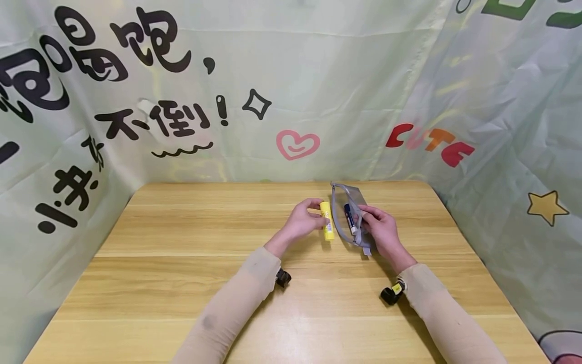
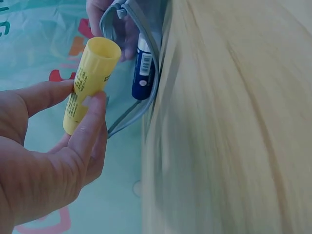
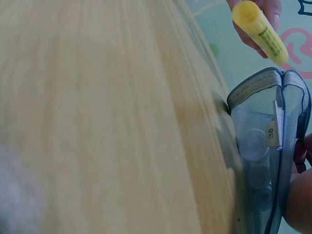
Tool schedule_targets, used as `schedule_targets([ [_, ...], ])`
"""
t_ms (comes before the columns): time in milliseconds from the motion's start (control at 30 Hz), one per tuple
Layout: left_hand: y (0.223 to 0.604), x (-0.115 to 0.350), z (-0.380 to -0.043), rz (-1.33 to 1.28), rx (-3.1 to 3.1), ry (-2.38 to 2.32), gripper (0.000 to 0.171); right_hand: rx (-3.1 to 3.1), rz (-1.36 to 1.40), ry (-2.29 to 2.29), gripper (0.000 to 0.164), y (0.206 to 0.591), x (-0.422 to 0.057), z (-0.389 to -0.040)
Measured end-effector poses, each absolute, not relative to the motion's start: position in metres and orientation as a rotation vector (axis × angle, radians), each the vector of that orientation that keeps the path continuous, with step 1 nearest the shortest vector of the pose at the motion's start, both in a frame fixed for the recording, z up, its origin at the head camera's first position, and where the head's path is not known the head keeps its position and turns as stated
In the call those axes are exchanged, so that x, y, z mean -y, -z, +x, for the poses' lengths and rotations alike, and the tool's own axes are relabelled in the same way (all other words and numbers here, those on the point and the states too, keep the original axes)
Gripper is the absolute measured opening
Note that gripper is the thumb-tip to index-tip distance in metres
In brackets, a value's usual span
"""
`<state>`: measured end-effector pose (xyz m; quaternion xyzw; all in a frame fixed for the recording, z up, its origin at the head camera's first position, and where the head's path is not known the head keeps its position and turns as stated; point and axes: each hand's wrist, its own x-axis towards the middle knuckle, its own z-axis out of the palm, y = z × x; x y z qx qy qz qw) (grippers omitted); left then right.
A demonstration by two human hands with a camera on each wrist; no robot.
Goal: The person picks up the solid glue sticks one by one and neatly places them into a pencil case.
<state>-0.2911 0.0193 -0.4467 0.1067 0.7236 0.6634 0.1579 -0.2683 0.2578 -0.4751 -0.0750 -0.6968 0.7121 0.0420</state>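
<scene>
My left hand (image 1: 302, 221) pinches a yellow glue stick (image 1: 328, 230) between thumb and fingers, upright and slightly tilted, just left of a grey mesh zip pouch (image 1: 358, 194). In the left wrist view the tube's hollow end (image 2: 104, 48) faces up. My right hand (image 1: 383, 231) grips the pouch's right edge, and the zipped mouth gapes toward the left hand. A dark blue glue stick (image 1: 350, 218) with a white end lies within that mouth. Pale round shapes (image 3: 258, 175) show through the mesh in the right wrist view; their kind is unclear. The pouch partly hides the right fingers.
The wooden table (image 1: 182, 283) carries the pouch near its back edge. A printed cloth (image 1: 354, 91) hangs behind and along both sides. Small black cameras (image 1: 283, 278) sit at both wrists, below the sleeves.
</scene>
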Motion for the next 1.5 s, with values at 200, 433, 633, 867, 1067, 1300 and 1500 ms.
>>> schedule_targets([
  [200, 0.445, -0.034, -0.3, 0.265, -2.031, -1.945, 0.066, 2.122, -0.243, -2.187, 0.036, 0.475, -0.259, -0.269],
  [433, 0.447, -0.049, -0.31, 0.234, -2.079, -1.932, 0.067, 2.17, -0.241, -2.148, 0.039, 0.475, -0.26, -0.269],
  [633, 0.45, -0.062, -0.317, 0.199, -2.105, -1.901, 0.065, 2.153, -0.245, -2.164, 0.038, 0.475, -0.259, -0.27],
  [867, 0.453, -0.079, -0.321, 0.186, -2.228, -1.801, 0.058, 2.154, -0.258, -2.164, 0.036, 0.476, -0.259, -0.271],
  [1067, 0.453, -0.089, -0.322, 0.181, -2.352, -1.678, 0.055, 2.185, -0.265, -2.137, 0.038, 0.476, -0.259, -0.271],
  [1300, 0.455, -0.096, -0.322, 0.206, -2.471, -1.561, 0.054, 2.189, -0.244, -2.128, 0.039, 0.476, -0.258, -0.272],
  [1500, 0.458, -0.099, -0.321, 0.166, -2.466, -1.553, 0.051, 2.175, -0.237, -2.128, 0.038, 0.477, -0.258, -0.271],
])
